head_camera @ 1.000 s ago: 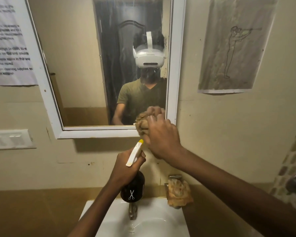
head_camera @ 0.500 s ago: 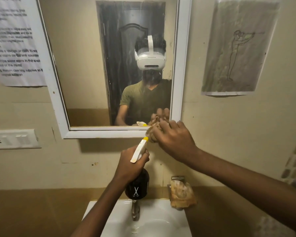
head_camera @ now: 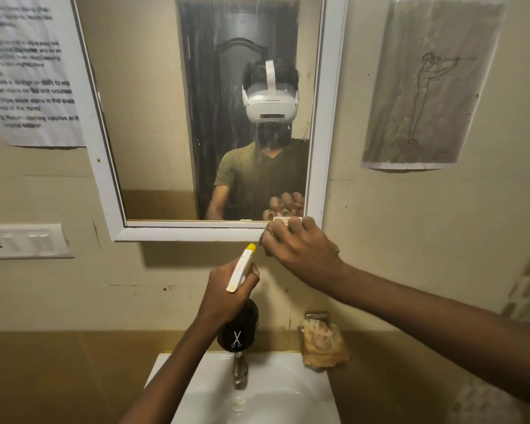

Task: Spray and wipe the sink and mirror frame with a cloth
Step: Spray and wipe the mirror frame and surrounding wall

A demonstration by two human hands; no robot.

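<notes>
Right hand, cloth on mirror frame

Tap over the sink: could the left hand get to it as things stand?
Probably not freely: the left hand is wrapped around the spray bottle, which hangs directly above the tap. Nothing else blocks the way.

cloth: almost all hidden under my right hand
bottle: neck hidden in my left hand
mirror: top cut off by the picture's edge
sink: front cut off at the bottom edge
notice: print too blurred to read fully
</notes>
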